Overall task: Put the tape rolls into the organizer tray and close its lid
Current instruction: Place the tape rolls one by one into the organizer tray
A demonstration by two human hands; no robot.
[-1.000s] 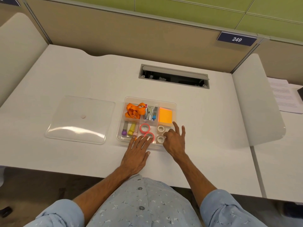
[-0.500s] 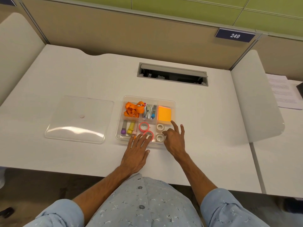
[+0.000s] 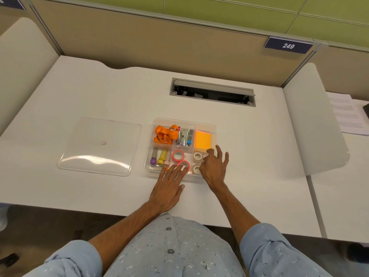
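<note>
- Left hand [image 3: 167, 193] lies flat, fingers spread, fingertips on the near pink tape roll [image 3: 184, 165] inside the clear plastic organizer tray [image 3: 214, 128].
- Right hand [image 3: 213, 168] hovers loose, grasping nothing, beside two white tape rolls [image 3: 197, 156].
- Clear flat lid [image 3: 99, 145] rests apart, left of the tray.

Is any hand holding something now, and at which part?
Nothing is held. The left hand only rests its fingers on the near pink tape roll; the right hand hovers open by the white rolls.
</note>
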